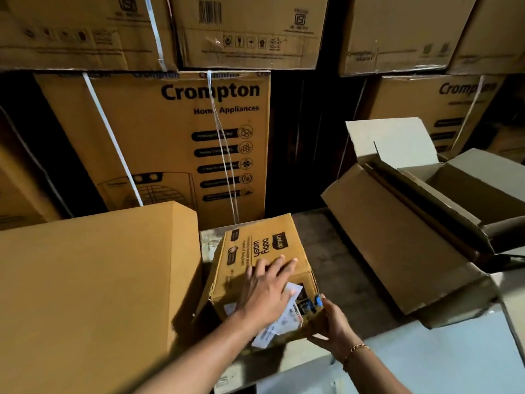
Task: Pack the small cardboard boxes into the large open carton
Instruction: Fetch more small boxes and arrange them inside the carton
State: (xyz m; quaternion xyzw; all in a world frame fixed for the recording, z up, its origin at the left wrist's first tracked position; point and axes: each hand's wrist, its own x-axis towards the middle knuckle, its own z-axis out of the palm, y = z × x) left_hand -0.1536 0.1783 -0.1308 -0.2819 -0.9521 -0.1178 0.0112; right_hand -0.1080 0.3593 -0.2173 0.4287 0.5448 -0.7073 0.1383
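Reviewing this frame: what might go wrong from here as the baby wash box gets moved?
1. The baby wash box looks tilted, with the left hand only flat on top and the right hand gripping one lower corner; it may slip.
2. The flaps of the open carton lean around its opening and could snag the box going in.

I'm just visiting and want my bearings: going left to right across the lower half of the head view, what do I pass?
Plain brown carton → small baby wash box → right hand gripping its near corner → large open carton with raised flaps.
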